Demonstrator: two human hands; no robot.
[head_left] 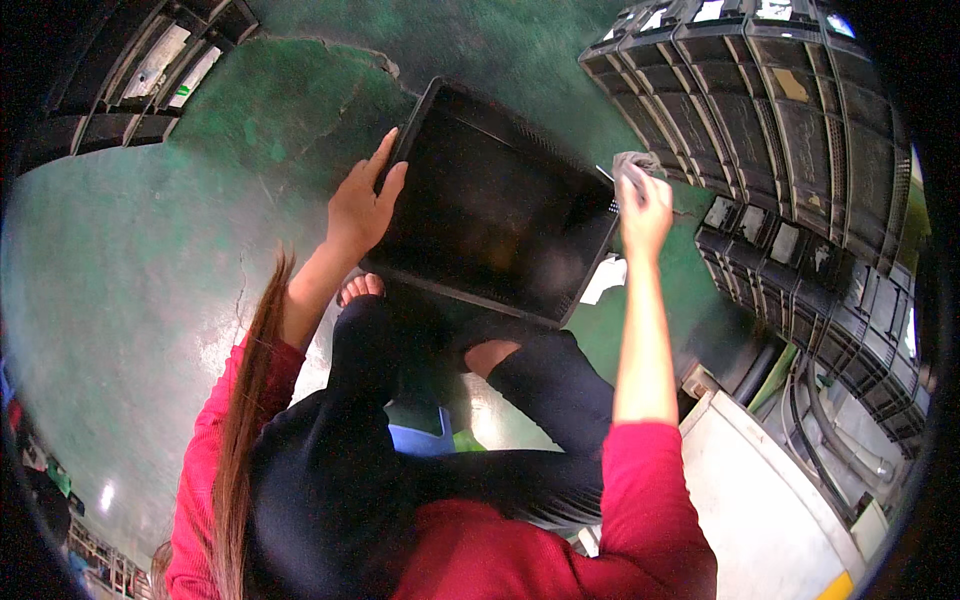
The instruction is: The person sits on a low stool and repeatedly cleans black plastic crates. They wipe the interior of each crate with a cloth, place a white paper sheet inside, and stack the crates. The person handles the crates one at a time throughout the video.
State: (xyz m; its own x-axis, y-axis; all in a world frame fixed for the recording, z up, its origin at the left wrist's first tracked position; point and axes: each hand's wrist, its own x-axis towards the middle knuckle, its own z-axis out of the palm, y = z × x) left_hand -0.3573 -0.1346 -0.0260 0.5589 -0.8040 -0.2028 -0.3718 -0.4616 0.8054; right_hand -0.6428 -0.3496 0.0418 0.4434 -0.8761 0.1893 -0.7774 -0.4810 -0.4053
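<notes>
A black plastic crate stands tilted in front of my knees, its open side facing me. My left hand grips the crate's left rim, thumb on the inner side and fingers along the outside. At the crate's right edge, my right hand is closed on a crumpled grey cloth. The cloth is beside the right rim; whether it touches the rim I cannot tell. The crate's inside is dark, with a faint brownish sheen near its bottom.
Stacked black crates rise at the far right, with more crates below them. Another black crate stack stands at the far left. A white panel and hoses are at my right. White paper lies on the green floor.
</notes>
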